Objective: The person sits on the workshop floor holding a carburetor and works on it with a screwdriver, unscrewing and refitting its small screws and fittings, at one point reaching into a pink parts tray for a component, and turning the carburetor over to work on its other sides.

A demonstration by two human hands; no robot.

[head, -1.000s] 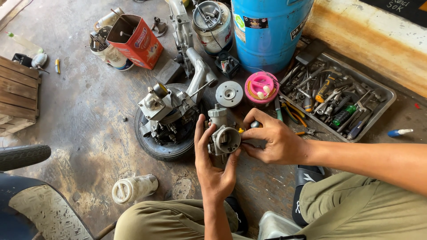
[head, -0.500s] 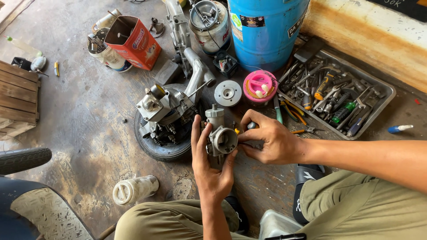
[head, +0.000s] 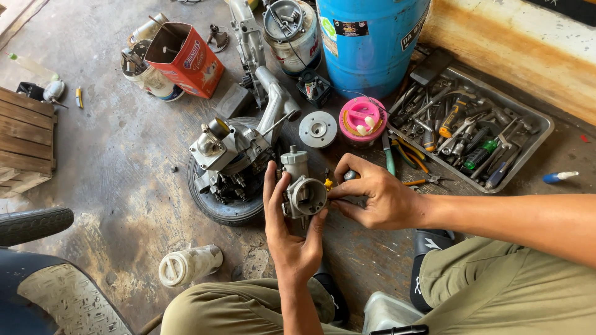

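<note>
Cupped from below, the small grey metal carburettor (head: 302, 193) sits in my left hand (head: 290, 232), palm up and facing me, thumb running up its left side and fingers curled around the right edge of its round open throat. So that hand is closed on it, not squeezing hard from what I can see. The forearm comes straight up from between my knees, wrist bent back a bit.

Over on the other side, my right hand (head: 375, 198) comes in with the forearm lying nearly level across the frame. Thumb and forefinger are pinched together right at the carburettor's right side, touching it; whether there's a tiny part between them I can't tell. The other fingers are folded loosely under.

The carburettor is held above the stained concrete floor (head: 118, 161), just right of the grey engine block (head: 233, 152) that rests on a small black tyre (head: 217, 205). Beyond my hands there's a round silver metal disc (head: 318, 128) and a pink round plastic tub (head: 362, 118), side by side. Further back stands a big blue plastic drum (head: 369, 40), and right of it a shallow metal tray (head: 541, 127) full of wrenches and screwdrivers. A red cardboard box (head: 186, 59) sits far left, and a white plastic bottle (head: 189, 264) lies near my left knee.
</note>
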